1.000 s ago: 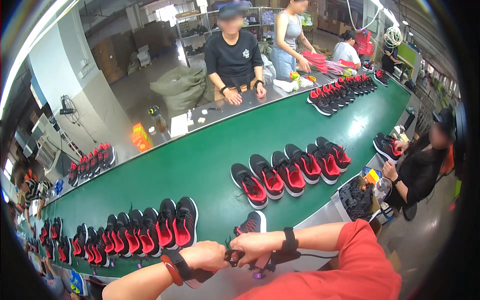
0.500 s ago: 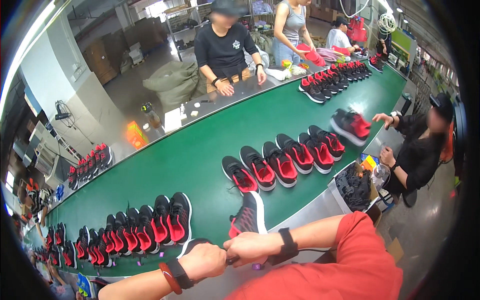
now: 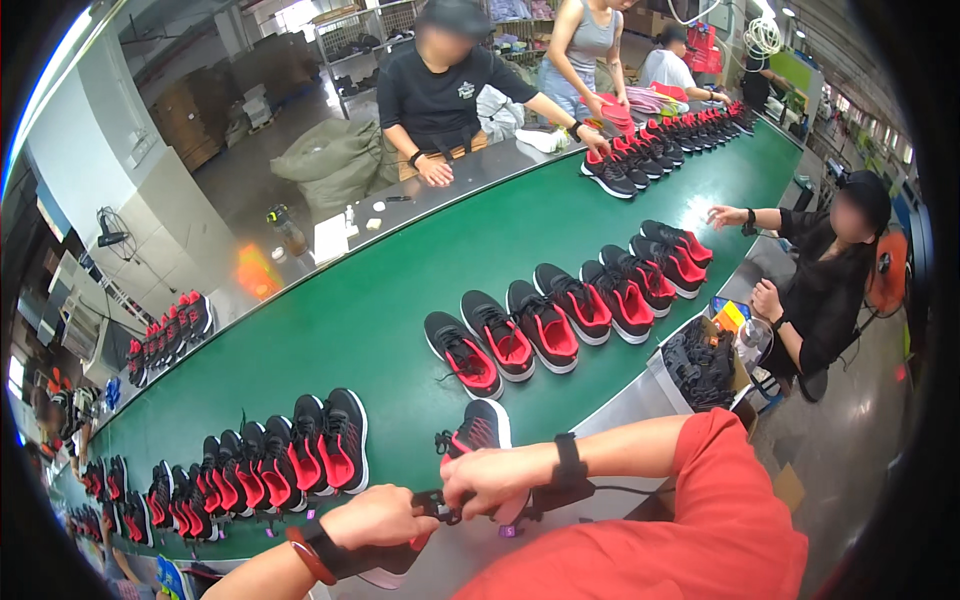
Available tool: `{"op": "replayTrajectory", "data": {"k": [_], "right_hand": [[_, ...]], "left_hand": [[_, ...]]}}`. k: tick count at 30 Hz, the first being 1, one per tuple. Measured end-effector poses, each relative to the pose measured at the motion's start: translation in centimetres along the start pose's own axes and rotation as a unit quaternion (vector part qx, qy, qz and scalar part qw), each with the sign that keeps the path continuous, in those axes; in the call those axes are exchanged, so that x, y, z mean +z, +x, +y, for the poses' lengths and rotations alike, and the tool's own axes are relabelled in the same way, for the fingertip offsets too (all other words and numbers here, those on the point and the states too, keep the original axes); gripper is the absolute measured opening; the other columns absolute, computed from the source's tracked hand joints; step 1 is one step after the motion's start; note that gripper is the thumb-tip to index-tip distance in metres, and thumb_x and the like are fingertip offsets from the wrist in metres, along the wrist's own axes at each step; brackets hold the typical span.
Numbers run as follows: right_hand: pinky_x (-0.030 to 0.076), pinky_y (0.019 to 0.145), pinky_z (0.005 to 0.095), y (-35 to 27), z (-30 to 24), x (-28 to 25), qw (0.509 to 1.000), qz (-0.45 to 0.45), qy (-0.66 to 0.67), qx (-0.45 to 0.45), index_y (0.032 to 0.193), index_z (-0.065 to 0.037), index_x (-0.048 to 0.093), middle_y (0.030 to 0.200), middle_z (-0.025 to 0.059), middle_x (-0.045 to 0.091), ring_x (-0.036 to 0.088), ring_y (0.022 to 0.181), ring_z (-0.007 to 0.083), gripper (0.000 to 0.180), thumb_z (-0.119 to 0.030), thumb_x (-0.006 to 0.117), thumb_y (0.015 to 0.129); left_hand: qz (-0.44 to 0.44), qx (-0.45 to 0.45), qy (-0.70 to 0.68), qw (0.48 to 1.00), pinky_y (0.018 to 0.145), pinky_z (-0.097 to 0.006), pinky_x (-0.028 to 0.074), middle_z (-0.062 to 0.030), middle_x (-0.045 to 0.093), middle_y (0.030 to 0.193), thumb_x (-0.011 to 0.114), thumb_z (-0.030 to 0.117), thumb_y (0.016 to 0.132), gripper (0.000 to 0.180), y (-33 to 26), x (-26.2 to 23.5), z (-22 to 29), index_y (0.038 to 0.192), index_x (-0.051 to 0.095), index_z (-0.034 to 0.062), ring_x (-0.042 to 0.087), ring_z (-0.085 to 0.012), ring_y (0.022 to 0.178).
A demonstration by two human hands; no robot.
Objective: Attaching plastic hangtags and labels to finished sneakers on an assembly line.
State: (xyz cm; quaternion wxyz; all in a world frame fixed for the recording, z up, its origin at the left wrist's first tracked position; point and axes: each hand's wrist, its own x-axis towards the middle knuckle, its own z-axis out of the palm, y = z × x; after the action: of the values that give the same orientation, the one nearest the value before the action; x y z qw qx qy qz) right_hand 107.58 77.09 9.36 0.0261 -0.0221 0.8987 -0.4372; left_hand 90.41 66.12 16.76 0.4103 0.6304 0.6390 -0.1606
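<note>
My left hand [image 3: 375, 516] is closed, its fingertips pinching one end of a small black plastic piece [image 3: 433, 504]. My right hand [image 3: 492, 478] is closed on the other end, so the piece spans the gap between them. Right beyond my right hand a black and red sneaker [image 3: 482, 425] lies at the belt's near edge, partly hidden by that hand. Beneath my left hand and wrist, part of another sneaker [image 3: 385, 577] shows a pale sole and some red. A row of black and red sneakers [image 3: 535, 325] stands on the green belt [image 3: 400, 300] ahead of me.
More sneakers [image 3: 275, 460] line the belt at left and far right. A box [image 3: 705, 365] of black plastic pieces stands at my right. One co-worker [image 3: 840, 270] works beside it; another co-worker [image 3: 450, 100] reaches across from the far side, touching a sneaker.
My hands have drawn slightly apart, showing the black piece between them. At right, a sneaker that was moving now stands in the row. The far co-worker's arm has stretched to the far shoes.
</note>
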Motion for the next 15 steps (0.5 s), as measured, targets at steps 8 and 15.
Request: {"op": "replayTrajectory", "data": {"k": [8, 15], "right_hand": [[0.049, 0.079, 0.0356, -1.0, 2.2, -3.2, 0.995, 0.072, 0.072, -0.011, 0.089, -0.007, 0.070, 0.090, 0.0080, 0.064, 0.062, 0.087, 0.0239, 0.012, -0.016, 0.072, 0.082], [0.042, 0.077, 0.0381, -9.8, 5.3, -0.3, 0.982, 0.125, -0.131, 0.049, 0.093, -0.010, 0.061, 0.087, 0.0047, 0.057, 0.059, 0.085, 0.0245, 0.020, -0.012, 0.071, 0.076]], "left_hand": [[0.150, -0.070, -0.118, 0.979, 0.067, -0.043, 0.052, -0.0197, 0.068, 0.080, 0.070, 0.026, 0.081, 0.030, -2.4, 1.2, -3.1, 0.099, 0.068, 0.0024, 0.067, -0.0365, 0.075], [0.310, -0.046, -0.245, 0.918, 0.068, -0.024, 0.047, -0.0024, 0.070, 0.090, 0.065, 0.014, 0.093, 0.022, 1.7, -1.9, -8.1, 0.106, 0.068, -0.0029, 0.059, -0.0069, 0.077]]}}
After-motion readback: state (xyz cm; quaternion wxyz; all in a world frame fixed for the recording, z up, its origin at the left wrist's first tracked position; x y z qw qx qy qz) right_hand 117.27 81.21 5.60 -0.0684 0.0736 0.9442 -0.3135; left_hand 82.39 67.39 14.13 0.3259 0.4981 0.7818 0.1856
